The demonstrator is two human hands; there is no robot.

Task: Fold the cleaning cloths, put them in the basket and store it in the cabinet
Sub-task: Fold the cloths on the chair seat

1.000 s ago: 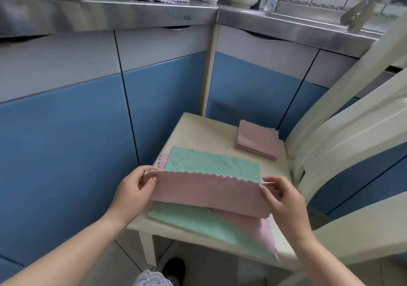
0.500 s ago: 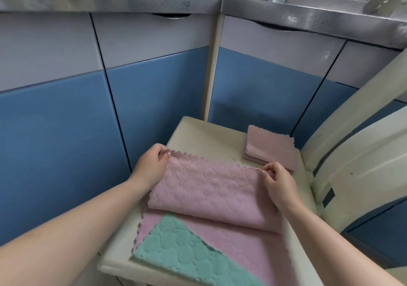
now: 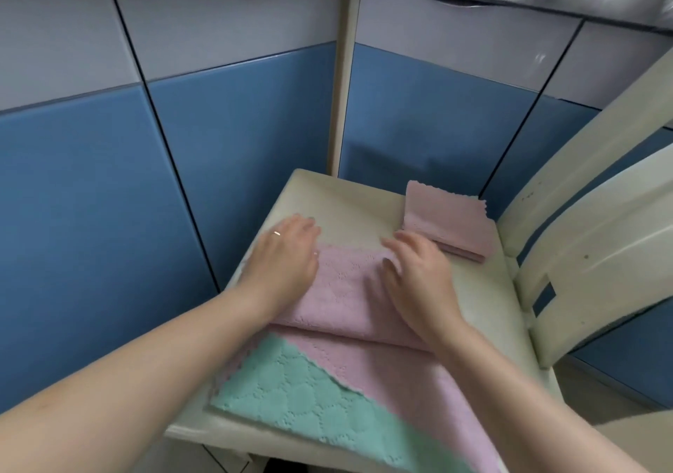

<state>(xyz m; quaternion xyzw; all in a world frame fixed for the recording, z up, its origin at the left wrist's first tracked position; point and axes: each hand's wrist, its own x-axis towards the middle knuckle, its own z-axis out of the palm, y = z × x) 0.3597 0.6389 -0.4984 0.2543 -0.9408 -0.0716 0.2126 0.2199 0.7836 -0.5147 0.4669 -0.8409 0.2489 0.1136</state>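
The pink cloth (image 3: 346, 290) lay folded on the chair seat (image 3: 338, 203), over a green cloth (image 3: 291, 399). The left hand (image 3: 284, 257) and right hand (image 3: 415, 276) pressed flat on it, fingers straight, apparently gripping nothing. A folded pink stack (image 3: 448, 221) sat just beyond.
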